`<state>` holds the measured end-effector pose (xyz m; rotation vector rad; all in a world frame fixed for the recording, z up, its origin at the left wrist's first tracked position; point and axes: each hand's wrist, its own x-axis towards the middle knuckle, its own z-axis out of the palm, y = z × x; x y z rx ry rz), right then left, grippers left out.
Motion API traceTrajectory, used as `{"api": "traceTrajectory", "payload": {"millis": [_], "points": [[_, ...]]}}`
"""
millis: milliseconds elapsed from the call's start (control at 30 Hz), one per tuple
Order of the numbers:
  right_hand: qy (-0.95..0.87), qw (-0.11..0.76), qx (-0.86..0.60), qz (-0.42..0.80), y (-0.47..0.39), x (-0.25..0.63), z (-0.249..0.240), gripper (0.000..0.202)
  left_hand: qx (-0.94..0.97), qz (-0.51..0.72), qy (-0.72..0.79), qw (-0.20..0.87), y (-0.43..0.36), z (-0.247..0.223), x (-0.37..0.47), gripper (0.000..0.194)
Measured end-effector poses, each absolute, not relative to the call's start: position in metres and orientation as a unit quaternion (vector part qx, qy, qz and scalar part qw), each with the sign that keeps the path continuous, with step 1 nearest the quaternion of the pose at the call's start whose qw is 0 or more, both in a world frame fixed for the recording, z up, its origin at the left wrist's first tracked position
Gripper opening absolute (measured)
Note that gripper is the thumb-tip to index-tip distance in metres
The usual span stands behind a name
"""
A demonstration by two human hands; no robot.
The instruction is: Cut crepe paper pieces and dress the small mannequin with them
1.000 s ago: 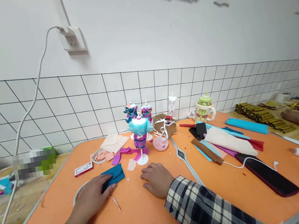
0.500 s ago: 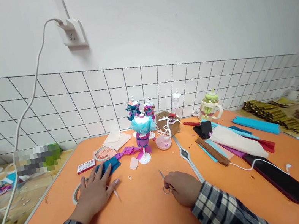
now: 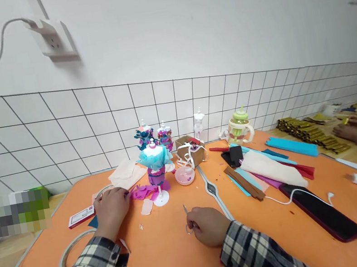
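On the nearer part of the orange table (image 3: pixel 174 263), the right hand (image 3: pixel 210 225) curls around small scissors (image 3: pixel 185 208). Slightly farther, the left hand (image 3: pixel 112 212) bends its fingers beside a magenta strip (image 3: pixel 143 192); its hold, I cannot tell. Near the strip stands a dressed mannequin (image 3: pixel 156 174), before a cardboard box (image 3: pixel 199 155).

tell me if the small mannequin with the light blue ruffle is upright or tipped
Upright: the mannequin stands on its round white base, which rests on the orange table.
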<state>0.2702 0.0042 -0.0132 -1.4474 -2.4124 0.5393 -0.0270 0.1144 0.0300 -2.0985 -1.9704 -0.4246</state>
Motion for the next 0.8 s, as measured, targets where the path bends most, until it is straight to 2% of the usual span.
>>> {"api": "traceTrajectory", "payload": {"millis": [167,433,600,800], "points": [[-0.836,0.15,-0.494,0.186,0.014,0.272,-0.016,0.021,-0.697,-0.164,-0.693,0.084,0.12,0.045,-0.043,0.048],[-0.822,0.154,-0.52,0.175,0.009,0.268,-0.009,0.022,-0.75,-0.131,-0.647,0.044,0.117,0.022,-0.03,0.032],[-0.812,0.157,-0.536,0.171,0.007,0.268,-0.004,0.017,-0.744,-0.163,-0.645,0.066,0.108,0.027,-0.032,0.044],[-0.809,0.16,-0.538,0.174,0.012,0.266,-0.004,0.013,-0.731,-0.249,-0.63,0.083,0.105,0.022,-0.035,0.045]]}}
